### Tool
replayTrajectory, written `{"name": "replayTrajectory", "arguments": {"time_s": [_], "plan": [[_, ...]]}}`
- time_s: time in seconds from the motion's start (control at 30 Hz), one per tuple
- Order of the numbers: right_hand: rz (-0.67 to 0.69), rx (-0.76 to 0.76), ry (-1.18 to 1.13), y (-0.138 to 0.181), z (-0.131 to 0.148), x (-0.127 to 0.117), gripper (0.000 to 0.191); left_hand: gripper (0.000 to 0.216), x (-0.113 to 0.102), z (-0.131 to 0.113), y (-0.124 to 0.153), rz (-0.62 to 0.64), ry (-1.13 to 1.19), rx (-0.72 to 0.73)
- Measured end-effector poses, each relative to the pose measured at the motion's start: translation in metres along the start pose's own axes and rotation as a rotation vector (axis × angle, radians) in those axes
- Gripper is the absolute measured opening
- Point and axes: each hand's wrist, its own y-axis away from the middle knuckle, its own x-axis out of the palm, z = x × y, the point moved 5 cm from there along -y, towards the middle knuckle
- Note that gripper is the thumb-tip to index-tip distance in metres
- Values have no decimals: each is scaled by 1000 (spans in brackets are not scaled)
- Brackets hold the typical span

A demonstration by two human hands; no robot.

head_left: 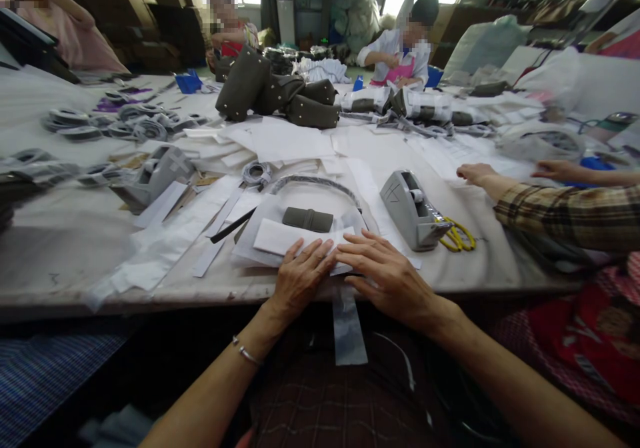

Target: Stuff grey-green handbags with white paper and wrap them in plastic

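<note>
My left hand (306, 271) lies with its fingers stretched over the near edge of a folded white paper (280, 240). Beside it, my right hand (385, 271) rests open, fingertips on the paper's right end. Just beyond the paper sits a small dark olive piece with a band across it (307, 219), on a white sheet. A wrapped grey strap (320, 180) arches behind it. From under my hands a strip of clear plastic (351, 335) hangs over the table edge. What lies beneath my palms is hidden.
A grey tape dispenser (413, 215) and yellow-handled scissors (459, 236) stand to the right. Another dispenser (160, 175) is at left. A co-worker's plaid sleeve (565, 208) reaches in from the right. Olive bags (280, 91) and white sheets (285, 140) lie farther back.
</note>
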Motion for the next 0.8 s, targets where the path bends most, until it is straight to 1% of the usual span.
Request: {"name": "replayTrajectory", "arguments": {"time_s": [0.03,0.07,0.1,0.23,0.37,0.43,0.53,0.67,0.8], "plan": [[41,-12,38,0,-8,6,39,33,0,0,1,-7,-3,-1],[54,-19,50,2,-16,12,40,33,1,-1,1,-12,-7,-3],[37,-24,40,5,-22,17,37,33,1,-1,2,-17,-8,-7],[-129,-61,-46,10,-42,32,17,36,4,1,-1,-34,-14,-34],[-219,-86,-60,-1,-60,37,16,34,11,8,-12,-60,-61,-83],[-243,-86,-50,-8,-66,36,17,34,15,12,-16,-68,-80,-101],[-221,-104,-42,-11,-64,37,15,35,17,14,-18,-78,-86,-112],[-194,-115,-13,-4,-55,39,16,36,18,13,-16,-84,-82,-135],[-174,-135,-13,3,-55,40,17,34,18,12,-15,-83,-73,-136]]}}
